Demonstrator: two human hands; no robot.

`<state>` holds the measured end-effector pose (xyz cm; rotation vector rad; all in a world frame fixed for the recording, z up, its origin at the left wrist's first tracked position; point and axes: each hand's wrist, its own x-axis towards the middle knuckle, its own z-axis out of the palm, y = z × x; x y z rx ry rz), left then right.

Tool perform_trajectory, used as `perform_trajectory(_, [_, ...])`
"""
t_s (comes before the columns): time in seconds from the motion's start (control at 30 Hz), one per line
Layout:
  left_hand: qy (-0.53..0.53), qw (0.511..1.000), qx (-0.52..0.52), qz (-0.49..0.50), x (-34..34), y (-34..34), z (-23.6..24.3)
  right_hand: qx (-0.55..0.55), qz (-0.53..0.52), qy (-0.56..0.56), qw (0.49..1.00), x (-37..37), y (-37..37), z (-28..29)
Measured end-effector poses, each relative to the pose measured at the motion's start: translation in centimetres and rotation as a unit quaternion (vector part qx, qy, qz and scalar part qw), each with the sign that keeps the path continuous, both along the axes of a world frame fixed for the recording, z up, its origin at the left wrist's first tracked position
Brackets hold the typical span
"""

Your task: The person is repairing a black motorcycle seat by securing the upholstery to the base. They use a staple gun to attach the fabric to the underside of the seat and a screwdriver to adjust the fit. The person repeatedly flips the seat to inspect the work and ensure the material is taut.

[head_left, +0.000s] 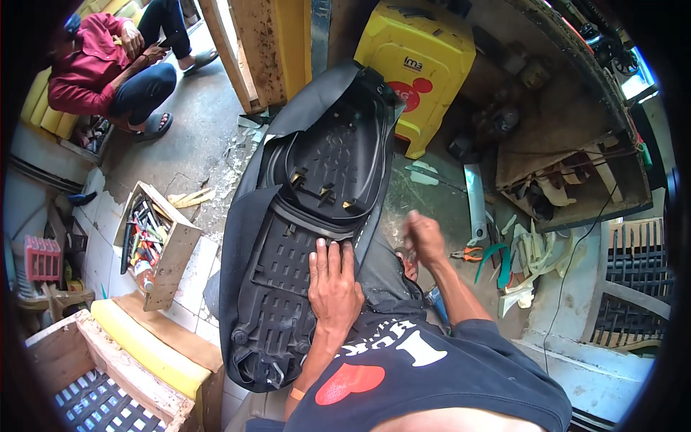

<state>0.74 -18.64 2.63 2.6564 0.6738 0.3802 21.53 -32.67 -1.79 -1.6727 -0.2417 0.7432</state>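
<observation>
Hands apart, we are bracing an upturned black motorcycle seat [309, 216] across our lap. Our left hand [332, 284] is lying flat and open on its ribbed plastic base, fingers spread. Our right hand [423, 239] is hovering just right of the seat, fingers curled; whether it is gripping anything we cannot tell. Orange-handled pliers [466, 253] are lying just beyond that hand, and a wooden toolbox [155, 245] is sitting well left.
</observation>
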Motion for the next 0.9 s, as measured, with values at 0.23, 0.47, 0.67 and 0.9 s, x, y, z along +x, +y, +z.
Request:
perform_trajectory(0.23, [0.028, 0.999, 0.001, 0.018, 0.5, -0.6, 1.2, -0.374, 0.012, 0.04, 0.927, 4.2, -17.0, -13.0])
perform_trajectory(0.47, [0.033, 0.999, 0.002, 0.016, 0.9, -0.9, 2.5, -0.546, 0.054, -0.219, 0.807, 6.0, -30.9, -21.9])
perform_trajectory(0.67, [0.041, 0.999, 0.021, 0.02, 0.5, -1.1, 2.8, -0.658, 0.157, -0.325, 0.661, 10.2, -32.2, -20.9])
perform_trajectory(0.9, [0.028, 0.999, 0.034, 0.023, -0.3, -1.4, 1.7, -0.578, 0.316, -0.32, 0.681, 13.6, -30.1, -19.7])
